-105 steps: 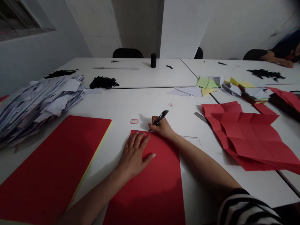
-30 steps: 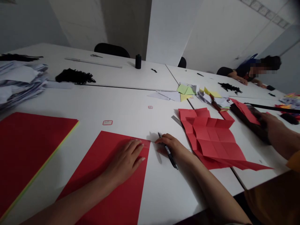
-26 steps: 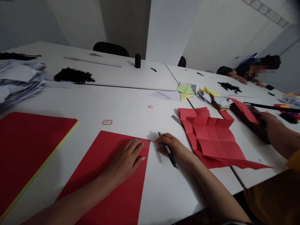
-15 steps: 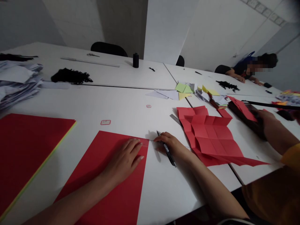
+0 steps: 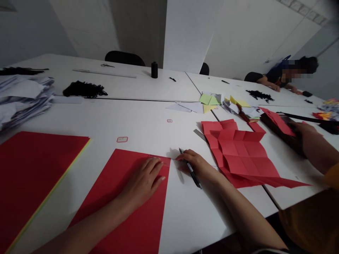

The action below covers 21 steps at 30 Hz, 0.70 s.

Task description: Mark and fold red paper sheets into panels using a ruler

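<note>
A sheet of red paper [image 5: 103,197] lies before me on the white table. My left hand [image 5: 144,178] rests flat near its far right corner, fingers stretched out over a small clear ruler [image 5: 165,161] that is partly hidden under them. Just right of the sheet, my right hand [image 5: 197,164] holds a black pen [image 5: 194,175] in its curled fingers. The pen is tilted, one end pointing up and away; the right fingertips are close to the sheet's corner.
On the left is a stack of red sheets [image 5: 39,169] with a yellow edge. Creased red paper [image 5: 241,151] and a metal ruler [image 5: 200,135] lie to the right. Beyond are crumpled white papers [image 5: 23,98], black yarn [image 5: 84,89] and a co-worker's hand [image 5: 304,132] at far right.
The whole view has shifted slightly. Both hands keep nearly the same place relative to the red sheet, and the pen stays in my right hand.
</note>
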{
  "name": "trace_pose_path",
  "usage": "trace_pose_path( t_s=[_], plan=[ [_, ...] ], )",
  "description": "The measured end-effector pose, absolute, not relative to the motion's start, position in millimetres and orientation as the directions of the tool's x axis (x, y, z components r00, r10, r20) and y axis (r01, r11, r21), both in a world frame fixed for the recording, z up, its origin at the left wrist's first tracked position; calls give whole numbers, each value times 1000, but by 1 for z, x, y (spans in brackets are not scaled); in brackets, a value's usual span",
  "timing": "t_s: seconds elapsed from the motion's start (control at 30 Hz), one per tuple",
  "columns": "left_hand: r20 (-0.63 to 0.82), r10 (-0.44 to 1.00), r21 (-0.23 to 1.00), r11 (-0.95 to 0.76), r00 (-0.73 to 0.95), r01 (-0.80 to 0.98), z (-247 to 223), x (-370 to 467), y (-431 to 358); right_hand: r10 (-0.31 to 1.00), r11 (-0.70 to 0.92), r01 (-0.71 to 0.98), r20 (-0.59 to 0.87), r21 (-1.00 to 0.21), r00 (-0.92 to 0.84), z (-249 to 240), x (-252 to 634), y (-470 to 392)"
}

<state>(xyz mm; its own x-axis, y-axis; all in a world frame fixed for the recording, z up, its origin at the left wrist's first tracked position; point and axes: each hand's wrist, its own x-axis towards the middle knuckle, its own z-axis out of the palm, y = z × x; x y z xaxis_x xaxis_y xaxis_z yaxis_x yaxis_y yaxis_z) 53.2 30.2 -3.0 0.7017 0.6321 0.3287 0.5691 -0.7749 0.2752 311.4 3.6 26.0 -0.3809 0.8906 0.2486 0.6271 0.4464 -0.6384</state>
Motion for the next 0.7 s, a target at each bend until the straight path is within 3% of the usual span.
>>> trace_pose_path(
  t_s=[0.7],
  plan=[
    [327,646,322,-763,690,561,-2,54,28,911,396,622,203,-675,-359,32,308,0]
  ],
)
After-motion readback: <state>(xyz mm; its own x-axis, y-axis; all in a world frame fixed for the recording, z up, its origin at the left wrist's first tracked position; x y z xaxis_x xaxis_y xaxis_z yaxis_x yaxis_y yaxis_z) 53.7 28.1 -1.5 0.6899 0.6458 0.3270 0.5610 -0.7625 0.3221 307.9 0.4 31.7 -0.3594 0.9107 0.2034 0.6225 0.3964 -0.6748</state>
